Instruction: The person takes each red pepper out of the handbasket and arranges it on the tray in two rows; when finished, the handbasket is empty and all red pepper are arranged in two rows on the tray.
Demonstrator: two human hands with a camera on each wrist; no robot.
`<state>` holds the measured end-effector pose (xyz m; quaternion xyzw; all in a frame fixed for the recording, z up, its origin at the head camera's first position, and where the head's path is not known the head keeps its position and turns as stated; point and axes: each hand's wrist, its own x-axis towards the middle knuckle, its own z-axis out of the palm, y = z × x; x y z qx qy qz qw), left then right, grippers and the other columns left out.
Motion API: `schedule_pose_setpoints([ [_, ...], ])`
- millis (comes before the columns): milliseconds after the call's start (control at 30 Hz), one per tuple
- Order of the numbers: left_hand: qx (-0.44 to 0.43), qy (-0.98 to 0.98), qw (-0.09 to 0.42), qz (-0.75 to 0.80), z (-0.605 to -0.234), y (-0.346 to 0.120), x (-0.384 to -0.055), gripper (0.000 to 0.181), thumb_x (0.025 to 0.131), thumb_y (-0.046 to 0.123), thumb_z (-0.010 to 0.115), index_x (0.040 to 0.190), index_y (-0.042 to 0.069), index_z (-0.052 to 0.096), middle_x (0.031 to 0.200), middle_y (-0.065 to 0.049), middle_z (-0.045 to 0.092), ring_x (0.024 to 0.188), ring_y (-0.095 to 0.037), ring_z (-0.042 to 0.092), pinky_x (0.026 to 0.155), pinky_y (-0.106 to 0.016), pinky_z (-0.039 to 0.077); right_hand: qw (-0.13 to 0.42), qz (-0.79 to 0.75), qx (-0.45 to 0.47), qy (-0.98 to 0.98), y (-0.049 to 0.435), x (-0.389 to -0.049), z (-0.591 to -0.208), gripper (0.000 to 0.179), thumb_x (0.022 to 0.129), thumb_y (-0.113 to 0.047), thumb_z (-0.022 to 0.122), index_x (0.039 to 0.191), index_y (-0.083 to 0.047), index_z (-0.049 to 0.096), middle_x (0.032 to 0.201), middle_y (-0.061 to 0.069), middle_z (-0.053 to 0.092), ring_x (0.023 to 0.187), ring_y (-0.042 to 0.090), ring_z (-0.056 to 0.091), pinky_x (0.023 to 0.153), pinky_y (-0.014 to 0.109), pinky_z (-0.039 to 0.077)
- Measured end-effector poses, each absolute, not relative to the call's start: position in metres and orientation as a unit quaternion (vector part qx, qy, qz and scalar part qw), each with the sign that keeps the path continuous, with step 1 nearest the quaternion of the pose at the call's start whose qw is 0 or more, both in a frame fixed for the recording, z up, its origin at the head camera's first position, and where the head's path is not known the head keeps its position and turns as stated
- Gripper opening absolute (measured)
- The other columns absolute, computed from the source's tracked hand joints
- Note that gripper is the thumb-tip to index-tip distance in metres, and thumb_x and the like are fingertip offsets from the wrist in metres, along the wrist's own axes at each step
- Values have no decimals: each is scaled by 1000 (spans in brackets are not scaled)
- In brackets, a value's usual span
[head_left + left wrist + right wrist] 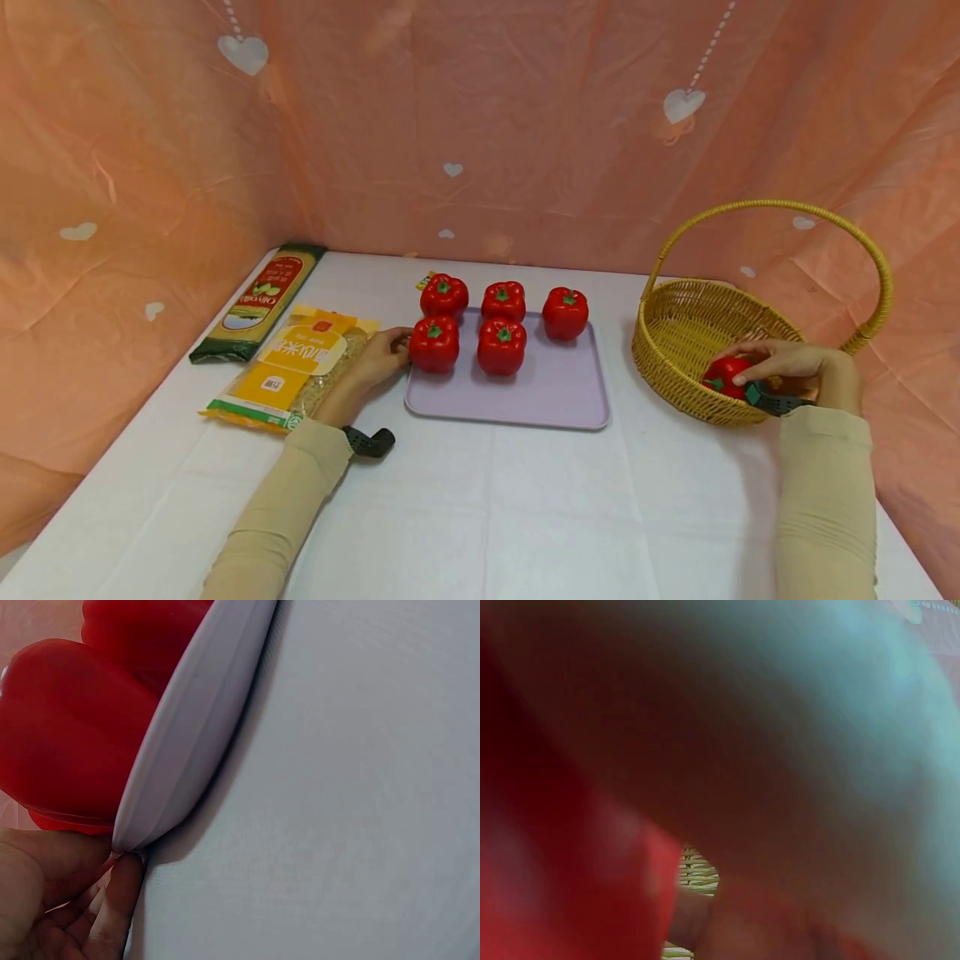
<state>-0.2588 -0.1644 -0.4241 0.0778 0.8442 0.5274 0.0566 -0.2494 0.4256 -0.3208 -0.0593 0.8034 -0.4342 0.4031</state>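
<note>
My left hand is at the left side of a lilac tray. In the left wrist view, its thumb and finger pinch the tray's rim, close beside a red bell pepper. Several red bell peppers stand grouped on the tray, green stems up, mostly toward its back and left. At the right, my right hand grips another red bell pepper inside the front of a wicker basket. The right wrist view is blurred, with red pepper filling its lower left.
The basket's tall handle arches over its opening. To the left lie a yellow grain bag and a green-and-red packet. A small yellow packet sits behind the peppers. A pink heart-patterned curtain hangs around the white table.
</note>
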Motion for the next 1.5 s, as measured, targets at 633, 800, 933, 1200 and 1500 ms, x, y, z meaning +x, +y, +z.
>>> schedule_pose_setpoints([
  [633, 75, 847, 58, 523, -430, -166, -260, 42, 86, -5, 46, 128, -12, 45, 101, -19, 54, 88, -23, 48, 74, -26, 46, 309, -466, -101, 823, 425, -244, -325, 36, 95, -14, 50, 125, -28, 39, 118, 3, 42, 100, 22, 52, 80, 41, 52],
  [800, 74, 848, 59, 521, -429, -166, -261, 43, 86, -5, 46, 129, -12, 45, 102, -19, 54, 88, -23, 48, 74, -25, 47, 234, -479, -103, 840, 424, -242, -319, 35, 93, -14, 51, 123, -32, 43, 113, -11, 49, 98, 11, 53, 79, 34, 53],
  [933, 75, 851, 56, 517, -428, -166, -261, 43, 86, -5, 47, 129, -11, 45, 101, -19, 54, 88, -23, 48, 74, -25, 46, 203, -521, -121, 820, 419, -240, -311, 34, 94, -11, 49, 119, -33, 43, 112, -11, 52, 98, 9, 55, 80, 29, 52],
  [1200, 71, 850, 60, 519, -427, -166, -261, 42, 87, -6, 46, 129, -11, 46, 101, -18, 54, 88, -23, 48, 74, -24, 46, 155, -563, -275, 764, 390, -239, -294, 53, 90, 6, 45, 134, -23, 42, 119, -5, 52, 101, 9, 54, 78, 23, 52],
  [1500, 82, 850, 56, 517, -423, -165, -258, 41, 87, -4, 46, 128, -12, 46, 101, -19, 55, 87, -23, 48, 74, -25, 47, 130, -574, -302, 751, 342, -239, -292, 54, 85, 8, 53, 131, -17, 42, 121, -1, 51, 106, 13, 50, 77, 27, 53],
])
